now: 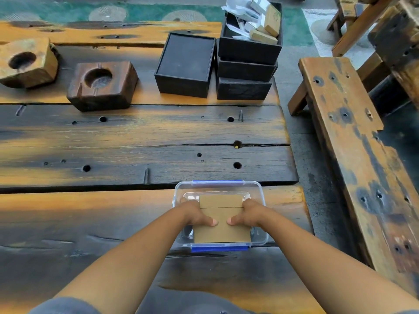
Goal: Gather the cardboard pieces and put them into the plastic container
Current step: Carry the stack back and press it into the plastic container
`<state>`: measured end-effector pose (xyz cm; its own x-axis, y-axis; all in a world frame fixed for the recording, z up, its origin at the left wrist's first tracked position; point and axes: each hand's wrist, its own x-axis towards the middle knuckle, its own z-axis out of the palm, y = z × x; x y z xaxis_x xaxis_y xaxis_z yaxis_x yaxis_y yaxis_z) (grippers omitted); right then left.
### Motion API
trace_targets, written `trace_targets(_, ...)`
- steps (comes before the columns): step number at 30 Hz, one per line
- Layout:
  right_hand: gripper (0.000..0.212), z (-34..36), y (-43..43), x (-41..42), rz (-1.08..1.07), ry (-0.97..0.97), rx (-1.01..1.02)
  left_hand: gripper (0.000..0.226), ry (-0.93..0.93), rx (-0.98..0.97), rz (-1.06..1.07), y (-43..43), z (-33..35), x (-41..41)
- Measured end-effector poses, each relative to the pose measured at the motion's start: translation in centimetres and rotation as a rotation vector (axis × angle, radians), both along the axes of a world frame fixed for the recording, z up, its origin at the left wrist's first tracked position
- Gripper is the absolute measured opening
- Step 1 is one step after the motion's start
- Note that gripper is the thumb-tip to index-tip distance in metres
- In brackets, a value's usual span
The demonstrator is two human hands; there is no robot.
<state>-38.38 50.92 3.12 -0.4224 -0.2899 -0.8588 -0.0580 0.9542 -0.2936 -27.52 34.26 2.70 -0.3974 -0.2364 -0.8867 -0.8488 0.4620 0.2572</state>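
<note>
A clear plastic container (258,193) with blue clips stands on the wooden table near its right front. A stack of brown cardboard pieces (222,232) sits inside it, the top sheet overlapping a farther one. My left hand (199,215) grips the stack's left edge with the thumb on top. My right hand (246,215) grips the right edge the same way. The fingers of both hands are hidden beneath the cardboard.
Two wooden blocks with round hollows (102,85) (27,62) stand at the back left. Black boxes (186,64) stand at the back, one stack (247,62) topped with papers and more cardboard. A wooden bench (353,143) runs along the right.
</note>
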Motion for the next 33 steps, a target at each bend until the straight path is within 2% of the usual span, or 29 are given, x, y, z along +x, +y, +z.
trace_targets(5, 0.069, -0.2, 1.5, 1.2, -0.355, -0.024, -0.247, 0.064, 0.157, 0.177, 0.395, 0.6, 0.2, 0.9)
trace_targets(7, 0.066, -0.4, 1.7, 1.9, -0.485, -0.050, -0.261, 0.053, 0.175, 0.230, 0.564, 0.7, 0.3, 1.6)
trace_targets(11, 0.058, -1.2, 1.3, 3.1, -0.559, -0.078, -0.202, 0.047, 0.168, 0.386, 0.822, 1.5, -0.1, 2.8)
trace_targets(17, 0.056, -1.4, 1.0, 3.7, -0.628, -0.084, -0.198, 0.041, 0.175, 0.431, 0.883, 2.3, 0.1, 2.8)
trace_targets(25, 0.057, -1.6, 0.8, 4.4, -0.694, -0.112, -0.226, 0.043, 0.178, 0.325, 0.858, 2.7, 0.1, 3.3)
trace_targets(30, 0.050, -1.4, 0.8, 4.2, -0.631, -0.055, -0.199, 0.044, 0.168, 0.184, 0.754, 3.1, 0.0, 2.7)
trace_targets(33, 0.057, -1.9, 0.9, 4.2, -0.556, -0.028, -0.171, 0.048, 0.155, 0.133, 0.693, 3.1, 0.4, 2.6)
